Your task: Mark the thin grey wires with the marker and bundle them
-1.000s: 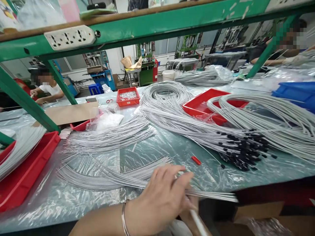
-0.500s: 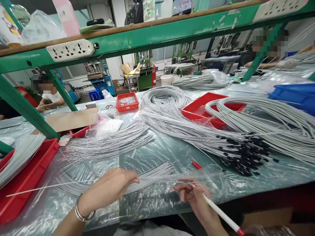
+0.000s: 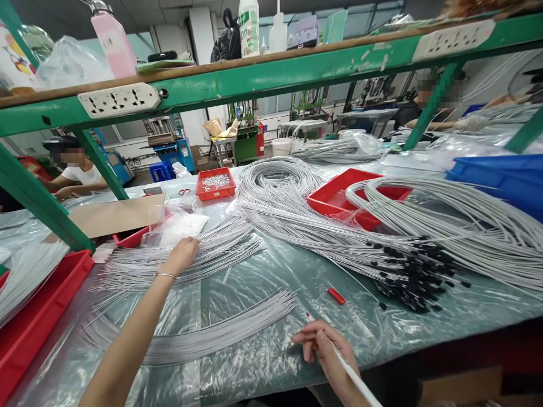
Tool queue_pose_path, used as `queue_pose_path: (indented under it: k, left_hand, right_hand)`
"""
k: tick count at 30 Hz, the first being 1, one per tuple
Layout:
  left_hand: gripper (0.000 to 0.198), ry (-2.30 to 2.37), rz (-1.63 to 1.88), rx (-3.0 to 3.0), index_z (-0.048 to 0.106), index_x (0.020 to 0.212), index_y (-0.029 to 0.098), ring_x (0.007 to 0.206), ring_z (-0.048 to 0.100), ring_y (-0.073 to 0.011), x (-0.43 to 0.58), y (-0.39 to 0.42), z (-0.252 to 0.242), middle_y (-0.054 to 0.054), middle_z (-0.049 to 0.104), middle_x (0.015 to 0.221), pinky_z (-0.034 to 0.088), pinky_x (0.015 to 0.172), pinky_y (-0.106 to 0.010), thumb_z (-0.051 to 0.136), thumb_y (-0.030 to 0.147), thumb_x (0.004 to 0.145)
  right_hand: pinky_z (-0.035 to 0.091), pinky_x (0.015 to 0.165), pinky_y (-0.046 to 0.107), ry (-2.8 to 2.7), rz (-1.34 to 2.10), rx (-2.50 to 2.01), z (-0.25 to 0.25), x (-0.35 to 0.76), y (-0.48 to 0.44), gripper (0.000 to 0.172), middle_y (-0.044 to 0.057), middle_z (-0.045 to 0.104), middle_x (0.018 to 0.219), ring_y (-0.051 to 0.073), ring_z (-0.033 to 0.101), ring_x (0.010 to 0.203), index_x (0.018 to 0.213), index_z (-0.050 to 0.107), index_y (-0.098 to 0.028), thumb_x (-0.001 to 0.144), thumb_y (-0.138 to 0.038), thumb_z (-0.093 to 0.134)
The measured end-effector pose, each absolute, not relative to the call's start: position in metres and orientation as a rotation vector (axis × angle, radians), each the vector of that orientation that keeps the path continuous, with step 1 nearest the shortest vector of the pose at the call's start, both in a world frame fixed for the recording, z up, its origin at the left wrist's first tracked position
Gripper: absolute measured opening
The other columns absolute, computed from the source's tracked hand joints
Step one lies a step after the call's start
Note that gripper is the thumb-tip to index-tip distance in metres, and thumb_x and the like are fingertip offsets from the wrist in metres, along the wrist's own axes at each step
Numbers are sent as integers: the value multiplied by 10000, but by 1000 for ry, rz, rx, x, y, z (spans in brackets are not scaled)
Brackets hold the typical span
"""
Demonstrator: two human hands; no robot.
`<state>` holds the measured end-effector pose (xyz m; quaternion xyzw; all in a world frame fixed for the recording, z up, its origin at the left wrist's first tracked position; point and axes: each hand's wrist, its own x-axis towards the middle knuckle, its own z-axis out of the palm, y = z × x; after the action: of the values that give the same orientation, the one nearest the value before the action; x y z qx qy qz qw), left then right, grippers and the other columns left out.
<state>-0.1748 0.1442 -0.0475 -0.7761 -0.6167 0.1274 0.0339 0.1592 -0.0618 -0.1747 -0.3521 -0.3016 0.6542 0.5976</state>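
My left hand reaches out over the far fan of thin grey wires, fingers curled down onto the strands; whether it grips one is hidden. My right hand rests near the table's front edge, closed on a white marker pen with a red tip. A nearer fan of grey wires lies between both hands on the plastic-covered table. A small red cap lies just beyond my right hand.
Big coils of grey cable with black ends fill the right side. Red trays, a small red tray of metal parts, a long red tray, a blue bin. A green shelf frame spans overhead. Other people work behind.
My left hand has let go of the near bundle and reached forward left to the far wire fan. My right hand stays low with the pen. The view has tilted up.
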Motion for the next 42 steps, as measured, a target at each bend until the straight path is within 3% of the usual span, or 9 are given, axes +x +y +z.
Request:
queue_pose_path:
  k: [3,6,10,12,16,26,30,35,42]
  left_hand:
    - [350,-1939,325,-2392,506,1182,36,1070,439,-249,-166,133,-70,-160,498,1118,315,946,-348,372,214,912]
    - [320,-1970,310,-2473,550,1081,68,1058,433,-245,-139,106,-69,-144,504,1082,305,947,-355,335,250,928]
    - [236,-1952,601,-2829,593,872,172,821,534,-156,-103,62,-50,-32,582,893,391,707,-248,474,375,861]
    - [227,-1939,843,-2943,588,817,183,739,545,-146,-94,44,-43,-3,596,816,345,580,-235,569,407,784]
    - [213,-1945,1010,-2915,557,819,157,790,550,-183,-87,24,-36,-34,600,848,299,594,-265,481,353,851]
    - [201,-1833,932,-2921,492,843,143,731,511,-171,-81,4,-34,-63,559,823,294,617,-276,339,269,878]
    - [276,-1955,788,-2960,457,864,148,651,461,-143,-85,9,-29,-40,528,757,281,591,-267,288,358,924]
    - [443,-2278,426,-3121,509,904,153,774,495,-133,-92,19,-30,-29,550,843,337,713,-247,212,479,950]
    - [409,-2185,551,-3193,466,773,136,662,460,-124,-92,17,-38,-26,518,732,303,618,-247,287,466,936]
  right_hand:
    - [404,476,219,-753,1491,-769,-185,159,-62,316,128,631,784,125,512,503,907,587,-142,946,-412,428]
    - [413,486,224,-739,1497,-769,-185,159,-61,330,123,630,777,129,514,513,909,589,-144,958,-409,398]
    - [416,470,227,-712,1500,-785,-179,158,-61,351,126,626,755,134,512,505,891,596,-140,949,-432,411]
    - [412,471,224,-702,1483,-806,-176,158,-62,348,124,624,742,132,510,503,884,595,-137,938,-441,434]
    - [404,474,216,-696,1457,-864,-173,158,-65,338,115,620,719,125,506,501,860,584,-132,928,-439,459]
    - [400,484,227,-748,1457,-847,-175,159,-66,325,114,624,727,130,510,514,875,567,-126,935,-424,451]
    - [394,478,231,-744,1453,-835,-175,159,-66,335,113,624,716,130,503,504,875,564,-124,930,-437,456]
    - [392,484,228,-753,1461,-824,-175,159,-64,325,106,624,717,126,504,507,882,557,-126,935,-429,451]
    - [400,503,240,-747,1492,-876,-168,161,-63,333,109,625,724,136,512,524,876,551,-125,928,-442,464]
